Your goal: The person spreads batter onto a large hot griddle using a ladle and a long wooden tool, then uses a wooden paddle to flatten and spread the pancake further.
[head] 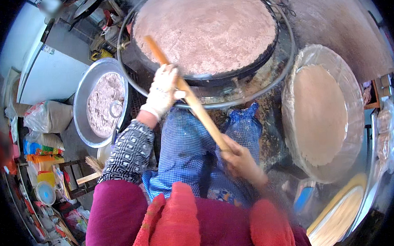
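My left hand (pixel 162 91), in a whitish glove, grips a long wooden stick (pixel 201 114) near its upper part. The bare fingers of my right hand (pixel 237 156) close around the stick's lower end. The stick slants across my lap, its orange-brown tip over the left edge of a large round griddle. A pale pinkish layer of batter or dough (pixel 205 29) covers most of the griddle. A metal ring (pixel 221 105) runs around the griddle, just in front of my knees. My right forearm is blurred.
To the left stands a metal basin (pixel 79 105) of pinkish dough or batter with a ladle-like tool in it. A plastic-lined round container (pixel 291 131) with a smooth light brown filling is at the right. Filled bags (pixel 53 115) lie far left; a round woven-looking tray (pixel 338 212) leans at lower right.
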The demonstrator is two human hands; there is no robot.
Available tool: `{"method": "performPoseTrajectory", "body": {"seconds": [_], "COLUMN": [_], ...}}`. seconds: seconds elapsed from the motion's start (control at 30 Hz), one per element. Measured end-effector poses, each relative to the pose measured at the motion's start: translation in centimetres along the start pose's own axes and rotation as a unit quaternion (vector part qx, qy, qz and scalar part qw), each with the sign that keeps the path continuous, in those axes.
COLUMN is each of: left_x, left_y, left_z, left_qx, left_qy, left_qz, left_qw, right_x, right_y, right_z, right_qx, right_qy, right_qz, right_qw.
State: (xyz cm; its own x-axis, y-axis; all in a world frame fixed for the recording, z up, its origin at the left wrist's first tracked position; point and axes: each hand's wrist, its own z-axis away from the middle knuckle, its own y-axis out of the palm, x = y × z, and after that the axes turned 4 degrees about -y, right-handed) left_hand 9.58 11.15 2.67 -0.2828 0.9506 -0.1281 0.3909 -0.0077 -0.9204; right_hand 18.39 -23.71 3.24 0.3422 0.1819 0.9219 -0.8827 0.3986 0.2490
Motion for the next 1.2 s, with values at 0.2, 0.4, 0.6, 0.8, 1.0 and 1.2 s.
{"method": "performPoseTrajectory", "body": {"seconds": [0.2,0.4,0.6,0.8,1.0,1.2], "left_x": [3.6,-11.0,-20.0,-16.2,-9.9,0.5], "left_y": [-4.5,-3.1,5.6,4.5,2.4,2.9], "left_z": [6.4,-8.0,-10.8,-7.9,-5.7,-1.8], "left_qx": [0.044,-0.047,0.094,0.070,0.005,0.008], "left_qy": [-0.061,0.191,0.217,0.138,0.121,0.023], "left_qz": [-0.049,0.120,0.043,0.074,-0.007,-0.005], "left_qw": [0.996,0.973,0.971,0.985,0.993,1.000], "right_x": [-1.4,-1.2,-1.0,-0.8,1.5,1.1], "right_y": [3.1,-0.5,-3.5,-4.4,-3.1,-0.2], "right_z": [-1.1,10.8,14.1,13.0,8.6,1.9], "right_qx": [-0.001,-0.249,-0.230,-0.161,-0.110,-0.046], "right_qy": [-0.093,-0.042,0.059,0.106,0.152,0.061], "right_qz": [0.099,0.133,-0.195,-0.279,-0.179,-0.011], "right_qw": [0.991,0.959,0.952,0.941,0.966,0.997]}}
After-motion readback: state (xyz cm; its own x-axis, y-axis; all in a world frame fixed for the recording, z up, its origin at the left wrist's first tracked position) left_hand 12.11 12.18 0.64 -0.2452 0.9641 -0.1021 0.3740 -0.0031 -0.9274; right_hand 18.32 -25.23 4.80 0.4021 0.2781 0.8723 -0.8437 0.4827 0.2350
